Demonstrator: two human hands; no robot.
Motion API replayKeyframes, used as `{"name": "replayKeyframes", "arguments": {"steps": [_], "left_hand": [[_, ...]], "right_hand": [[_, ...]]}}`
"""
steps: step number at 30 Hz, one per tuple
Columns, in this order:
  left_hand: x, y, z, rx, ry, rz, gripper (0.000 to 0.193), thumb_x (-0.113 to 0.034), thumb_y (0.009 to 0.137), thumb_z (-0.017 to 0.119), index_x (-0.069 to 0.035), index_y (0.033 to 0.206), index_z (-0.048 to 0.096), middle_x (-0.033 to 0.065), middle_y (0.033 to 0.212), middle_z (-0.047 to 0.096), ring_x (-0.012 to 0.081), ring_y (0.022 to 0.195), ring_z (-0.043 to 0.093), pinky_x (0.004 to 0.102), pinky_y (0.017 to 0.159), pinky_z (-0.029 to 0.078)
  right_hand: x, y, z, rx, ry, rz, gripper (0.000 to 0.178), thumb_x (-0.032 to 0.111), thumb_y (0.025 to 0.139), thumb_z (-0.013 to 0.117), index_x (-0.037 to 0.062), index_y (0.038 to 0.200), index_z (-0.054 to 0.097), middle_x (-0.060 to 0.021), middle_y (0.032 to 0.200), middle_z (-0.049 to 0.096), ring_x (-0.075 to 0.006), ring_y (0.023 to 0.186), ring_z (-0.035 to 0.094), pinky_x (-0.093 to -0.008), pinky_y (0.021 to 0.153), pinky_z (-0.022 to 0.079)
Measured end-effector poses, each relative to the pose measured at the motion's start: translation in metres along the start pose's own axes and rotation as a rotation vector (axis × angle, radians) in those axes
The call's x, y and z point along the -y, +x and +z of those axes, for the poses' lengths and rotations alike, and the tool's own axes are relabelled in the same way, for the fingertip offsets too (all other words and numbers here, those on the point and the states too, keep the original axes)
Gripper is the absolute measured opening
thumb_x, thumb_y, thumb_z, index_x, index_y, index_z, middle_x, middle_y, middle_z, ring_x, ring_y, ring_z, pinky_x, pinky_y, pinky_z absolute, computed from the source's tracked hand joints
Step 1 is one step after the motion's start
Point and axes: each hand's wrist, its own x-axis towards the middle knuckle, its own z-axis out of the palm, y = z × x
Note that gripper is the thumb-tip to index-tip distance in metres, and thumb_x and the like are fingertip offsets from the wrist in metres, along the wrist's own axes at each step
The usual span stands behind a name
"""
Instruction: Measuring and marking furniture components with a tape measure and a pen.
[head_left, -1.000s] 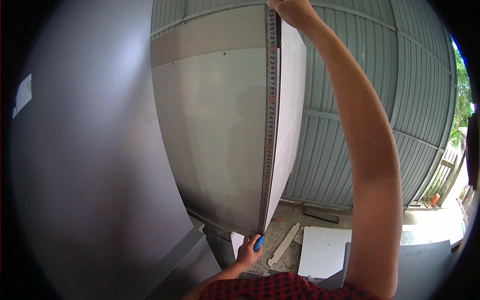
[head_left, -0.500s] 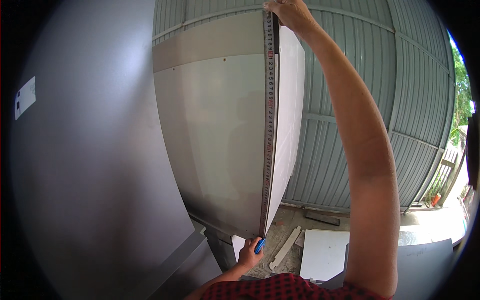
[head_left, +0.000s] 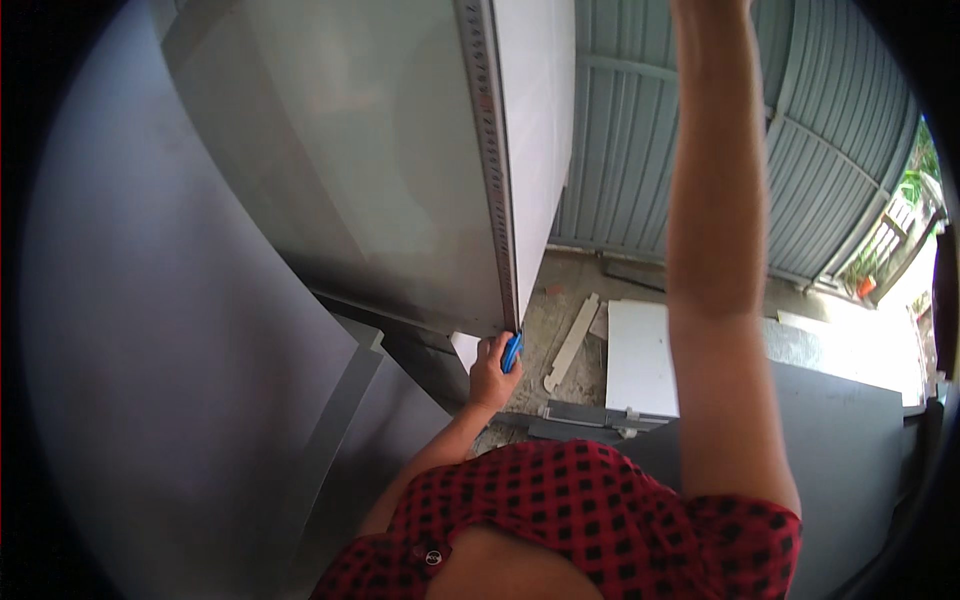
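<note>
My left hand (head_left: 489, 372) is closed round the blue case of a tape measure (head_left: 512, 353) at the bottom corner of a tall, pale, glossy panel (head_left: 370, 170). From the case the tape blade (head_left: 493, 160) runs up along the panel's right edge and leaves the picture at the top. My right arm (head_left: 718, 200) stretches upward on the right; its hand lies beyond the top edge, so its fingers are hidden.
A big dark grey panel (head_left: 130, 300) fills the left. Corrugated metal wall (head_left: 625, 150) stands behind. On the floor lie a pale notched strip (head_left: 572, 343), a white board (head_left: 637, 355) and a grey sheet (head_left: 840, 430) at right.
The view has tipped downward, so the panel's top and my right hand have left the picture. My left hand still grips the tape measure at the bottom corner.
</note>
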Motion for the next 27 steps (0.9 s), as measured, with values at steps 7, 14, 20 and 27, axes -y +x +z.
{"name": "replayKeyframes", "arguments": {"steps": [7, 14, 20, 27], "left_hand": [[-0.001, -0.004, 0.006, 0.045, -0.04, -0.021, 0.051, -0.007, 0.069, 0.071, -0.01, 0.116, 0.052, 0.0158, 0.097, 0.053, 0.0335, 0.086, 0.057, 0.0412, 0.073, 0.048], [-0.005, -0.005, -0.001, 0.078, -0.048, -0.029, 0.055, -0.008, 0.067, 0.07, -0.007, 0.118, 0.05, 0.0161, 0.102, 0.054, 0.0335, 0.095, 0.054, 0.041, 0.083, 0.045], [-0.006, -0.003, 0.001, 0.086, -0.058, -0.039, 0.054, -0.009, 0.068, 0.07, -0.006, 0.118, 0.05, 0.0161, 0.105, 0.054, 0.0328, 0.098, 0.054, 0.0402, 0.085, 0.045], [-0.009, -0.003, -0.003, 0.097, -0.055, -0.006, 0.048, -0.011, 0.075, 0.065, -0.007, 0.121, 0.05, 0.0168, 0.107, 0.054, 0.0341, 0.098, 0.054, 0.0402, 0.082, 0.046]], "right_hand": [[-0.063, -0.257, -0.162, -0.423, -0.374, 0.697, 0.051, 0.047, 0.091, 0.05, 0.0048, 0.064, 0.056, 0.0011, 0.051, 0.042, -0.0062, 0.042, 0.036, -0.0228, 0.039, 0.026], [-0.037, -0.435, -0.2, -0.679, -0.388, 1.275, 0.053, 0.052, 0.091, 0.045, 0.0019, 0.08, 0.057, -0.0072, 0.052, 0.052, -0.0124, 0.035, 0.044, -0.0245, 0.033, 0.031], [-0.031, -0.458, -0.205, -0.689, -0.304, 1.414, 0.028, 0.031, 0.086, 0.062, 0.0051, 0.08, 0.055, -0.0102, 0.06, 0.06, -0.0153, 0.041, 0.055, -0.0255, 0.034, 0.037], [-0.025, -0.47, -0.197, -0.647, -0.246, 1.451, 0.02, 0.014, 0.078, 0.07, 0.0067, 0.078, 0.051, -0.0093, 0.063, 0.061, -0.016, 0.044, 0.057, -0.0261, 0.036, 0.042]]}}
